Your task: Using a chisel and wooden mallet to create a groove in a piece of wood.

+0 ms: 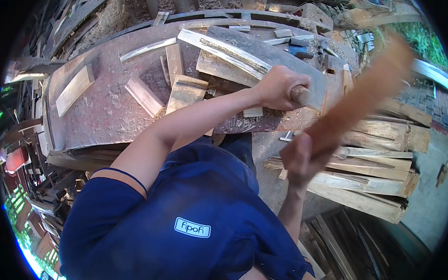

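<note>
Workshop surface (109,117) strewn with offcuts (145,96): left hand (280,87) clamped around a round wooden handle (300,95) by its near-right corner, right hand (299,160) gripping a blurred wooden club (363,98), planks (379,133) stacked beyond the right edge.

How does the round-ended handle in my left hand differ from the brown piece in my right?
The handle in your left hand looks sharp; the brown piece in your right hand is blurred. The handle shows a small round end; the brown piece shows a long, broad body. Both are gripped.
</note>
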`<state>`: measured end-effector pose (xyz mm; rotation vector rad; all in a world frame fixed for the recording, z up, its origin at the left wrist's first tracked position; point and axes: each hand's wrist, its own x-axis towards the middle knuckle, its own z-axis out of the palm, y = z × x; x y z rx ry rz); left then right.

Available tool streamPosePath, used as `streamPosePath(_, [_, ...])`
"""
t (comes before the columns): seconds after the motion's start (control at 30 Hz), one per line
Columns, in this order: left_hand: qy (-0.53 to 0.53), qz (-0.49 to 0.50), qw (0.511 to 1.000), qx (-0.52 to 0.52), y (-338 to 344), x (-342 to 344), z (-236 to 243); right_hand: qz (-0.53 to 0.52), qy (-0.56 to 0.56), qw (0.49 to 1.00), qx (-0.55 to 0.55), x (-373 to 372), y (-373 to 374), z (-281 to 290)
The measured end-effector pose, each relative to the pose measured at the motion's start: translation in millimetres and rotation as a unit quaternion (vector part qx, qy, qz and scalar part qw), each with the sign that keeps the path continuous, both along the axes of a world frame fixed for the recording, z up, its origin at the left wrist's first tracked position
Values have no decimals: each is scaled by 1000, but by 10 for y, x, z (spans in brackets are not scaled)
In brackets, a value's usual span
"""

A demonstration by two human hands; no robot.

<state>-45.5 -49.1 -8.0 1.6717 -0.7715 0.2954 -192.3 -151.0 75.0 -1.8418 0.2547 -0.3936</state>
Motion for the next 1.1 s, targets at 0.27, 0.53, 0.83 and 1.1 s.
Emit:
streamPosePath(0.27, [160, 148, 967, -130, 303, 425, -28, 95, 59, 984, -142, 103, -62, -53])
streamPosePath(0.53, [216, 113, 924, -297, 539, 567, 153, 77, 58, 990, -104, 39, -103, -83])
streamPosePath(0.83, [198, 123, 953, -195, 388, 494, 16, 76, 80, 988, -104, 37, -113, -121])
streamPosePath(1.1, [70, 104, 990, -68, 134, 180, 84, 39, -70, 997, 2, 36, 13, 193])
